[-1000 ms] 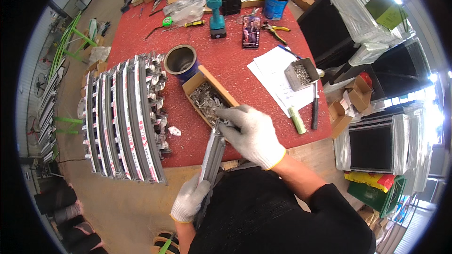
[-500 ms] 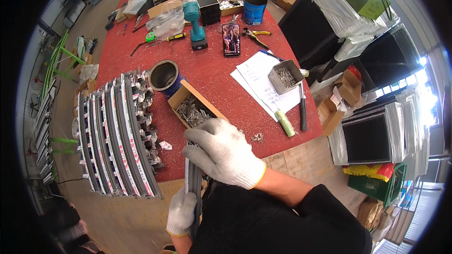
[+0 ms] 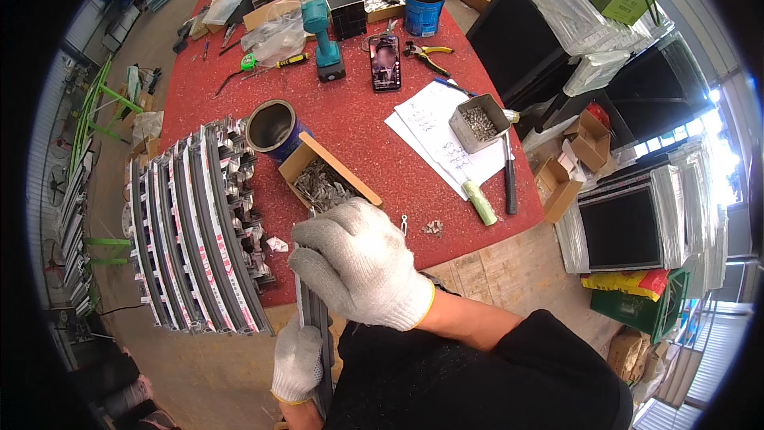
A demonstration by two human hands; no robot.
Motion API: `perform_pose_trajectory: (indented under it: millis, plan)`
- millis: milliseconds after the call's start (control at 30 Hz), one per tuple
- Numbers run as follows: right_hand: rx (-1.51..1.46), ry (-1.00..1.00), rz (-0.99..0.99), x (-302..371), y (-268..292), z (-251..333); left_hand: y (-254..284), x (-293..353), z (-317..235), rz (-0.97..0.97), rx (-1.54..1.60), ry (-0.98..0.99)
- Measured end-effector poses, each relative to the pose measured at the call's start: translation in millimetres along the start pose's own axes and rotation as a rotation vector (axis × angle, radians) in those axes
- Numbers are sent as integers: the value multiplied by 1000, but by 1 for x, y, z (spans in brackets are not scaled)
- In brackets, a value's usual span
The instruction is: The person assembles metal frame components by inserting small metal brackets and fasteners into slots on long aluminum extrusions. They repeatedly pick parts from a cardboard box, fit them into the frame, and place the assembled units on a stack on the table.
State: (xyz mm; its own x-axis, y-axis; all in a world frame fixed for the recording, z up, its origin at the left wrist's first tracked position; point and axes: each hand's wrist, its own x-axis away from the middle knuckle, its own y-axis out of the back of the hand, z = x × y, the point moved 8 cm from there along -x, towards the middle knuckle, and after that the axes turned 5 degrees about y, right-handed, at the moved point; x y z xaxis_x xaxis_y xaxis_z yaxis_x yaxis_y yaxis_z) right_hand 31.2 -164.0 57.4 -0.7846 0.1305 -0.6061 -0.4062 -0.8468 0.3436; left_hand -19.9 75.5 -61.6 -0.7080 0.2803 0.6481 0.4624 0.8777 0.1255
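My left hand (image 3: 297,362), in a white knit glove, is closed round the lower part of a grey metal profile (image 3: 313,314) held upright in front of my body. My right hand (image 3: 362,263), gloved alike, has its fingers curled over the upper end of that profile. Whether a small piece is between those fingers is hidden. Just beyond the right hand, an open cardboard box (image 3: 342,167) holds many small metal clips (image 3: 322,185). To its left lie several similar long profiles (image 3: 191,231) with printed tape, side by side at the table's left edge.
The red table (image 3: 342,119) carries an empty-looking tin (image 3: 272,129), a teal cordless drill (image 3: 320,36), a phone (image 3: 385,64), pliers (image 3: 428,56), paper sheets (image 3: 422,123), a metal box of small parts (image 3: 479,123) and a black-handled tool (image 3: 510,187). Wrapped panels (image 3: 549,16) stand at right.
Both hands and the profile have shifted slightly left, the right hand staying at its upper end. A small pale metal piece beside the right hand now shows on the table.
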Motion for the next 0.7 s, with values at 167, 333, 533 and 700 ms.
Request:
perform_pose_trajectory:
  millis: [167,333,533,700]
  plan:
    - [4,-18,53,-2,3,-4,4,-7,-18,-100,-139,-109]
    - [-149,-194,168,15,14,-32,0,-6,-38,-196,-308,-243]
    - [175,-483,-9,71,76,-105,-1,-13,-26,-216,-422,-144]
    - [317,-733,-29,133,125,-172,-5,-14,-8,-159,-382,-91]
